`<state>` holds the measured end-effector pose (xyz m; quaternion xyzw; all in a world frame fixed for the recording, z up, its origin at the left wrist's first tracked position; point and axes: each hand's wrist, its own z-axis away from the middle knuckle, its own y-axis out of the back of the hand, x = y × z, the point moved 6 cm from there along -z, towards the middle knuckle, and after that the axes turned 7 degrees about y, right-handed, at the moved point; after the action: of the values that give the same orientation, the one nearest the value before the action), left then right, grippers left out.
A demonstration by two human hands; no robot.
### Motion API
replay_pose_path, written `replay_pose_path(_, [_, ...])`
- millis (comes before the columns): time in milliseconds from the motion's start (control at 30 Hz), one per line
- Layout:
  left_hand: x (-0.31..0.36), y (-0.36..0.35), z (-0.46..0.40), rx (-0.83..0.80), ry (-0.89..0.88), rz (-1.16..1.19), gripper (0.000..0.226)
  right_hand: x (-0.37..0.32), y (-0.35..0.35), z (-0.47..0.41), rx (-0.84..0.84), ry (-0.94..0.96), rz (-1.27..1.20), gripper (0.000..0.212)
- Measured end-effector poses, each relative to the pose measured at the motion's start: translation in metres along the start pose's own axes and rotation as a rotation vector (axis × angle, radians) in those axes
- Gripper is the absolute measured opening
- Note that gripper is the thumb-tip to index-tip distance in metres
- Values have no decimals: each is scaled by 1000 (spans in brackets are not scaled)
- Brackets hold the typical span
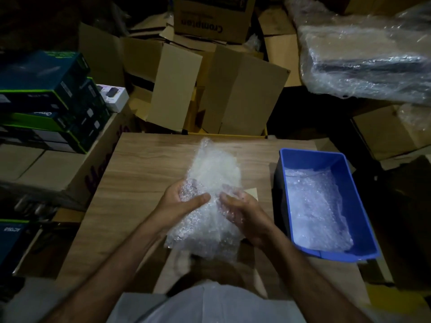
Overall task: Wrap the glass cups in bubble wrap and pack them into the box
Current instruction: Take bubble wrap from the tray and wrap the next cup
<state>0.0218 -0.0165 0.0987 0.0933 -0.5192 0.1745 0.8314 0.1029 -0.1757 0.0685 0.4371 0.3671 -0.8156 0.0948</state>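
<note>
A bundle of clear bubble wrap (211,183) is held above the wooden table (144,164), near its middle. My left hand (180,202) grips the bundle's left side, thumb across the front. My right hand (242,213) holds the right side, its fingers curled into the wrap. Whatever lies inside the wrap is hidden; no glass cup shows plainly. To the right sits a blue plastic box (354,197) with bubble-wrapped material (317,206) lying in its bottom.
Stacked dark printed cartons (46,99) stand at the left on a large cardboard box (70,173). Open cardboard boxes (210,89) crowd behind the table. A bubble-wrapped parcel (366,57) rests at the upper right. A small beige card (251,192) peeks from behind my right hand.
</note>
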Motion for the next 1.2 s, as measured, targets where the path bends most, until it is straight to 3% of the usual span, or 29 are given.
replay_pose_path(67, [-3,-3,4,15,-3,114,32,-9,4,-2,46,110,127,45])
replay_pose_path(200, [1,14,2,181,-63,8,23,-35,5,5,133,294,386,40])
replay_pose_path(267, [3,17,2,174,-70,-60,43,-40,6,11,178,332,451,53])
replay_pose_path(333, [5,17,3,105,-100,-131,66,-42,8,14,187,392,517,80])
replay_pose_path(400, [6,16,3,15,-123,-174,69,-44,11,15,170,448,609,96])
replay_pose_path(467, [5,13,5,-64,-101,-206,63,-43,12,13,71,423,678,96])
replay_pose_path(600, [3,11,5,-72,-77,-366,61,-35,12,10,-44,307,820,75])
replay_pose_path(700, [9,16,2,27,-175,-590,16,-38,13,2,-43,389,1055,22])
replay_pose_path(733, [11,17,2,30,-193,-622,10,-40,13,1,-56,422,1072,10])
replay_pose_path(833, [14,15,5,-81,-169,-473,17,-47,19,1,-42,350,862,25])
replay_pose_path(933, [10,7,7,-211,-94,-337,16,-41,13,5,-145,283,551,20])
replay_pose_path(1067, [-4,8,3,-214,-57,-290,18,-25,14,0,-99,316,524,6])
replay_pose_path(1167, [-15,6,5,-204,9,-195,13,-11,15,1,-56,275,528,34])
replay_pose_path(1200, [-19,6,5,-207,46,-140,15,-7,16,1,-59,259,510,34])
